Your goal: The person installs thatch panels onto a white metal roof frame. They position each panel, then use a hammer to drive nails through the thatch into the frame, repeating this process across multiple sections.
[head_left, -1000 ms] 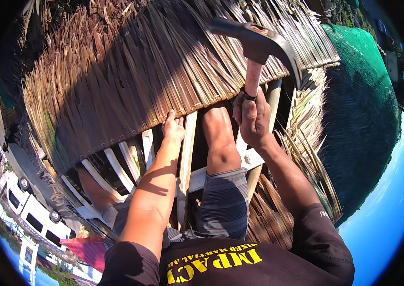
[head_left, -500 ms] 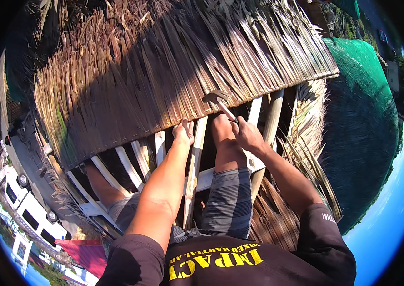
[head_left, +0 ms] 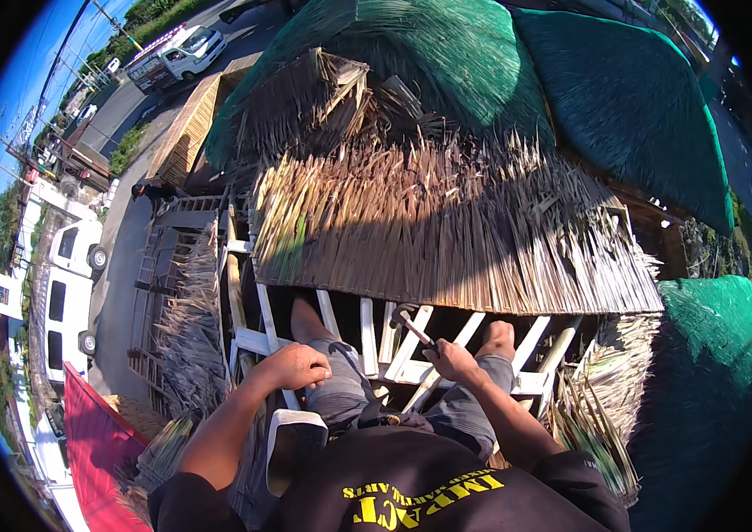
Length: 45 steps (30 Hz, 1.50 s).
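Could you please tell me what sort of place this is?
Probably outdoors, on a partly thatched roof: leaf thatch, bare wooden slats, and a white van apparently well below.

1 hammer (head_left: 416, 332), 2 grips (head_left: 453, 360)

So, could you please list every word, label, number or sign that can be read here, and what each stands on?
Shirt: two rows of yellow capitals, one larger, one smaller; legible, but I'll leave the wording uncopied.
Right sleeve: a small pale mark, too small to read.
Truck: markings on its side, too small to read.
Hammer: no lettering that I can make out.
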### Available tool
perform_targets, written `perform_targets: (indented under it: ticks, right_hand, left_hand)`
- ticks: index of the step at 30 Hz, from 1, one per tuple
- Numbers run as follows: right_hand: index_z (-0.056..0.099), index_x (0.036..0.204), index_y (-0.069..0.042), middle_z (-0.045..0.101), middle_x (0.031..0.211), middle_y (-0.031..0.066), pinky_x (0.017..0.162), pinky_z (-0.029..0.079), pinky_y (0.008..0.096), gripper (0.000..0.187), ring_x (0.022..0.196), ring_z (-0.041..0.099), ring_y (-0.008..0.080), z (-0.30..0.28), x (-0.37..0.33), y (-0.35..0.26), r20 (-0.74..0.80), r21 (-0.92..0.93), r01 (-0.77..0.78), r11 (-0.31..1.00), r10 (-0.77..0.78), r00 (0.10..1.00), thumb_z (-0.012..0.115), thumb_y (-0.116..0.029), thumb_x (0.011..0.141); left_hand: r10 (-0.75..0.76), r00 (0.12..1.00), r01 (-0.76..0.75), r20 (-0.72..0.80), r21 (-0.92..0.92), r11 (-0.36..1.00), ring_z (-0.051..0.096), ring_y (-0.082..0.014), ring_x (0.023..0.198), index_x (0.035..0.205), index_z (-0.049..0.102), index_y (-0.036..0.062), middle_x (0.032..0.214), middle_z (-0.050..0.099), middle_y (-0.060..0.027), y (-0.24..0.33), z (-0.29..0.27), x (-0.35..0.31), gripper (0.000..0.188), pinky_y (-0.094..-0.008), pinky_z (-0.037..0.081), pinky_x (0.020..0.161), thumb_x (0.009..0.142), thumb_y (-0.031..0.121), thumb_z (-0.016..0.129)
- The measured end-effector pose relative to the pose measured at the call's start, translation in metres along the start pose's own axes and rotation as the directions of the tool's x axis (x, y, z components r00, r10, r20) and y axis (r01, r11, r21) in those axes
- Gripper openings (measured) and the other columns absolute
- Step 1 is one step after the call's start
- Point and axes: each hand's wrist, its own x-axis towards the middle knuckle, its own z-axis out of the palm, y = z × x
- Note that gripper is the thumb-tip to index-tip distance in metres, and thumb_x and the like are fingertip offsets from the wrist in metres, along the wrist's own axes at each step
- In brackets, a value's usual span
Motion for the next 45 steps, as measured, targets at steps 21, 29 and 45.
perform_targets:
  ticks: [21, 29, 45]
  right_hand:
    - [0.056, 0.111, 0.001, 0.068, 0.093, 0.0268, 0.078, 0.051, 0.0494, 0.051, 0.089, 0.068, 0.043, 0.013, -0.098, -0.249, 0.313, 0.012, 0.415, 0.91, -0.397, 0.863, 0.059, -0.047, 0.098]
    - [0.057, 0.11, 0.003, 0.068, 0.091, 0.0266, 0.078, 0.051, 0.0485, 0.055, 0.09, 0.067, 0.0433, 0.011, -0.082, -0.224, 0.241, 0.047, 0.318, 0.947, -0.32, 0.916, 0.059, -0.051, 0.097]
    - [0.057, 0.109, 0.002, 0.066, 0.082, 0.0252, 0.073, 0.049, 0.0476, 0.048, 0.08, 0.066, 0.0406, -0.024, -0.055, -0.054, 0.083, 0.585, -0.056, 0.809, 0.009, 0.997, 0.057, -0.045, 0.098]
  left_hand:
    - [-0.058, 0.942, 0.188, -0.331, 0.376, 0.908, 0.074, -0.0349, 0.088, 0.116, 0.068, 0.006, 0.102, 0.074, -0.0185, -0.061, 0.186, -0.088, 0.029, -0.0475, 0.06, 0.073, 0.097, 0.02, 0.051]
    - [-0.04, 0.943, 0.183, -0.33, 0.418, 0.89, 0.075, -0.0353, 0.083, 0.118, 0.066, 0.0065, 0.097, 0.074, -0.02, -0.066, 0.187, -0.084, 0.029, -0.0478, 0.06, 0.068, 0.096, 0.018, 0.051]
    - [0.207, 0.978, -0.205, 0.022, 0.26, 0.943, 0.07, -0.0329, 0.087, 0.098, 0.073, 0.0064, 0.094, 0.073, -0.0132, 0.097, 0.046, 0.022, 0.02, -0.0436, 0.054, 0.078, 0.091, 0.022, 0.064]
